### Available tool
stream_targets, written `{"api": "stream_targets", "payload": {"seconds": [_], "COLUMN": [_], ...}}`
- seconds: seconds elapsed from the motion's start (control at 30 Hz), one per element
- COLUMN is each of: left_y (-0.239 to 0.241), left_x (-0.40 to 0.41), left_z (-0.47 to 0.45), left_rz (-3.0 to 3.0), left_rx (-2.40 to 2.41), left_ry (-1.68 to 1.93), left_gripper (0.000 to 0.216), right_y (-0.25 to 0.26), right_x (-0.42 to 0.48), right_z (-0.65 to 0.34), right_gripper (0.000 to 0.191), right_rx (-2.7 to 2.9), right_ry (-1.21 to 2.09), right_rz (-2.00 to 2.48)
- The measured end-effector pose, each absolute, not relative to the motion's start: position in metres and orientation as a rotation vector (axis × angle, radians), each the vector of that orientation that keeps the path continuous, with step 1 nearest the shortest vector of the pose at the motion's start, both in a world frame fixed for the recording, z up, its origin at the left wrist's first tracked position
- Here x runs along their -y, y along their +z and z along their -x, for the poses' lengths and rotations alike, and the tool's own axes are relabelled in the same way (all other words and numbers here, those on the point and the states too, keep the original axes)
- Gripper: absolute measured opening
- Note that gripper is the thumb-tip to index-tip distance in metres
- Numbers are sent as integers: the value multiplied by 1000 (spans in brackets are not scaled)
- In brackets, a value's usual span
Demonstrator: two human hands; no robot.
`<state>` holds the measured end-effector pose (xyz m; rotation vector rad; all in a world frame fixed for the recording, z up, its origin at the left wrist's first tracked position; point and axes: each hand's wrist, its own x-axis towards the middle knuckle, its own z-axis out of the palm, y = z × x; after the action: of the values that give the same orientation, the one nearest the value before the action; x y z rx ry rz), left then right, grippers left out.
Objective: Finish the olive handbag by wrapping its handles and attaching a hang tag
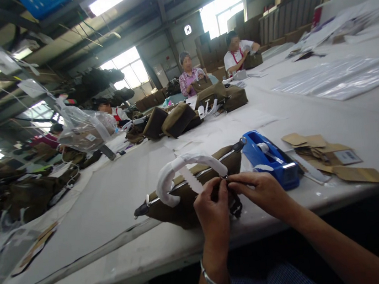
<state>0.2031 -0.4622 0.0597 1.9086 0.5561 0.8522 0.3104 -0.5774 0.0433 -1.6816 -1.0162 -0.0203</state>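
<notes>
An olive-brown handbag (pixel 180 210) stands on the white table in front of me, its silver zipper (pixel 194 177) running along the top. White wrapping covers its arched handle (pixel 175 166). My left hand (pixel 213 206) is closed in a pinch at the near side of the bag, by the right foot of the handle. Close beside it, my right hand (pixel 261 191) pinches at the same spot, near a small metal fitting. What lies between the fingertips is too small to make out. A dark strap-like piece (pixel 235 206) hangs below the hands.
A blue tape dispenser (pixel 271 159) stands right of the bag, with brown paper tags (pixel 329 152) beyond it. Several olive bags (pixel 179 118) are heaped farther back. Clear plastic sheets (pixel 343 77) lie at the right. Other people (pixel 190 77) sit across the table, handling bags.
</notes>
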Motion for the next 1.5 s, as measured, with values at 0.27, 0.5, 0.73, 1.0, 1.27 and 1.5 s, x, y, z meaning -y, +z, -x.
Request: {"api": "stream_targets", "payload": {"seconds": [0.27, 0.5, 0.73, 1.0, 1.27, 1.5], "left_y": [56, 65, 58, 67, 73, 73], "left_x": [465, 476, 474, 476, 479, 482], "left_z": [-184, -182, -187, -185, -191, -189], "left_rz": [-1796, -1489, -1403, -1756, -1933, -1822], "left_rx": [-493, -391, -418, -311, -106, -227], "left_ry": [1007, 858, 929, 870, 878, 816], "left_gripper": [20, 22, 23, 13, 13, 14], "right_y": [33, 30, 33, 35, 38, 31], "right_x": [598, 615, 624, 616, 600, 594], "right_z": [-313, -311, -307, -299, -291, -288], "right_gripper": [25, 27, 28, 28, 35, 32], "right_rx": [804, 646, 260, 201, 228, 236], "right_ry": [-213, 170, 517, 343, 552, 543], "right_rz": [1693, 1624, 890, 904, 815, 893]}}
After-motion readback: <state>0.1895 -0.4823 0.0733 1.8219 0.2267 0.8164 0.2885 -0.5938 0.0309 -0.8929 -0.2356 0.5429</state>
